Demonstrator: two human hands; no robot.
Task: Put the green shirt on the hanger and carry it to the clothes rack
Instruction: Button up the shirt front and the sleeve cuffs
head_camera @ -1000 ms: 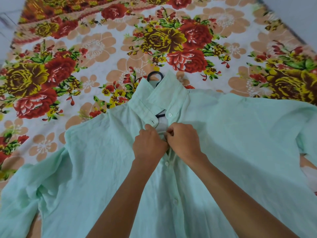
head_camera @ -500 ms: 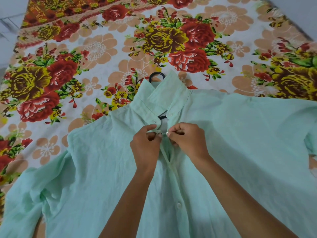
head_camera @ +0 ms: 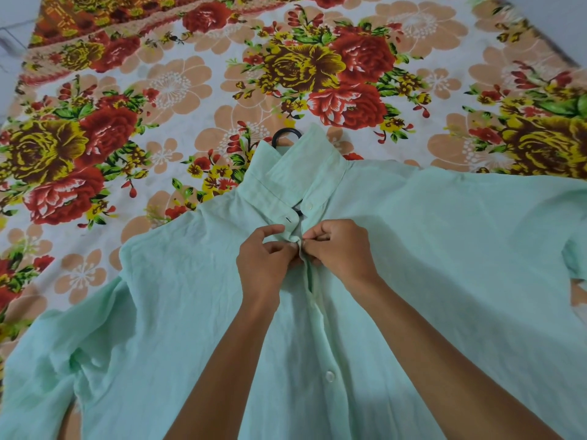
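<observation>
Mint green shirt (head_camera: 428, 265) lies front-up, spread on a floral bedsheet (head_camera: 178, 90), collar away from the camera. Black hanger hook (head_camera: 283, 135) pokes out past the collar; the rest is hidden inside. Left hand (head_camera: 265, 265) and right hand (head_camera: 341, 252) meet at the placket just below the collar, fingers of each pinching the fabric edges together. White button (head_camera: 330, 376) lower down sits unfastened.

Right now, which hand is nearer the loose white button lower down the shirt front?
Right. The right hand pinches the placket above the white button, slightly to its right; the left hand grips the other edge, farther left.
</observation>
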